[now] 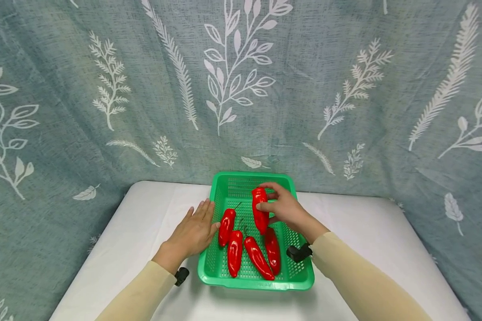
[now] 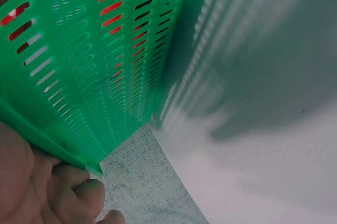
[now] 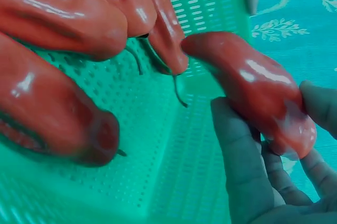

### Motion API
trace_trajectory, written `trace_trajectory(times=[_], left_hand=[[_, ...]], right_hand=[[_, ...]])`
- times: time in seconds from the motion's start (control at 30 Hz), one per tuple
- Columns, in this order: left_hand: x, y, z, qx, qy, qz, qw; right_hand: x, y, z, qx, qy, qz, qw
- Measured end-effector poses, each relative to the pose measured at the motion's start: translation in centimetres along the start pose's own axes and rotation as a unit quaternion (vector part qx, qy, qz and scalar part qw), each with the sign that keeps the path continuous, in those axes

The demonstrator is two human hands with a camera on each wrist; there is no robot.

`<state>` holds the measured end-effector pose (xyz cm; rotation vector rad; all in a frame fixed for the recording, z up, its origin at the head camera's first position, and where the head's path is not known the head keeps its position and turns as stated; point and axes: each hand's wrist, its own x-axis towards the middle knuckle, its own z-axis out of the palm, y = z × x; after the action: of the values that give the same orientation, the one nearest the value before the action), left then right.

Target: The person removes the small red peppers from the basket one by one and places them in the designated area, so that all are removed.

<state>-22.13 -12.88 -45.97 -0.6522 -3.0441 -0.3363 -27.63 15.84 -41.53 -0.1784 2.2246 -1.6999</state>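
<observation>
A green plastic basket (image 1: 257,284) with slotted walls holds several glossy red peppers with thin stems. One pepper (image 1: 226,226) lies by its left wall, another (image 1: 234,255) just nearer, with two more peppers to the right. Over the basket's far right part, my right hand (image 1: 288,208) pinches a red pepper (image 3: 258,87) between thumb and fingers, raised above the others. My left hand (image 1: 194,232) rests palm down along the left rim with its fingers extended. In the left wrist view, curved fingers (image 2: 87,195) show at the rim.
The basket stands on a white-covered table (image 1: 164,200). Behind and beside the table hangs a grey-green cloth (image 1: 152,89) with a white leaf print. Dark wrist cameras (image 1: 299,253) sit at both cuffs.
</observation>
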Motion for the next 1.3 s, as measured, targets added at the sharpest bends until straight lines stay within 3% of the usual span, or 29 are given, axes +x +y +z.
trace_trajectory(times=[0.4,0.8,1.0,1.3], left_hand=[[0.0,0.1,0.1,-0.008,0.004,-0.004,1.0],[0.0,0.2,-0.1,-0.01,0.001,-0.004,0.9999],[0.0,0.1,0.0,-0.01,-0.001,-0.004,0.9999],[0.0,0.3,-0.1,-0.021,0.0,-0.005,0.9998]], right_hand=[[-2.5,-0.6,-2.8,-0.03,0.023,-0.01,0.9992],[-4.6,-0.6,-7.8,-0.036,0.05,0.003,0.9981],[-5.3,-0.1,-10.2,-0.05,0.073,0.01,0.996],[-5.9,1.4,-12.0,-0.077,0.09,0.023,0.9928]])
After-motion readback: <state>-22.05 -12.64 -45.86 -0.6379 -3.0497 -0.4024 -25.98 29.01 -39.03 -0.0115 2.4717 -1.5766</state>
